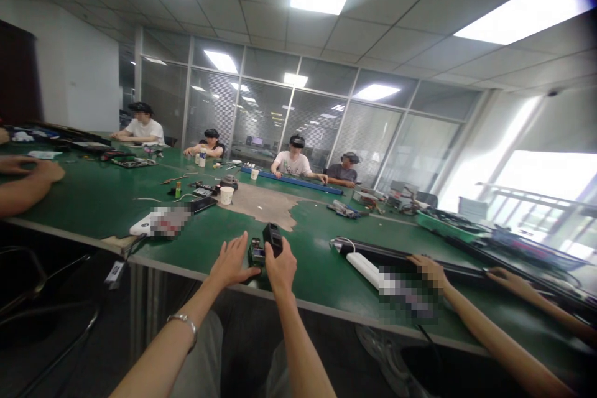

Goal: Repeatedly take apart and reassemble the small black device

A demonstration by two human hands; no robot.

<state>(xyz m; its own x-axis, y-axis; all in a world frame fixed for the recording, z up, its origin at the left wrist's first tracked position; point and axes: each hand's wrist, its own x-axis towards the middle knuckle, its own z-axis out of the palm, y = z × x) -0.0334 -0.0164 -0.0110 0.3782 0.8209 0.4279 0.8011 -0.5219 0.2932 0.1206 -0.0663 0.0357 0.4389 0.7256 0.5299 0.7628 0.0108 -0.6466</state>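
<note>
My right hand is closed around a black box-shaped housing, tilted up above the green tabletop near its front edge. Just left of the housing sits a small open device with an exposed circuit board; its exact kind is too small to make out. Beside that device, my left hand has its fingers stretched out and apart, gripping nothing. The left thumb points toward the base of the device; whether it touches is unclear. A silver bangle is on my left wrist.
A paper cup stands beyond my hands, beside a bare brown patch of the table. White power strips lie left and right. Another person's hands work at the right; a neighbour's hands rest at left. Several people sit opposite.
</note>
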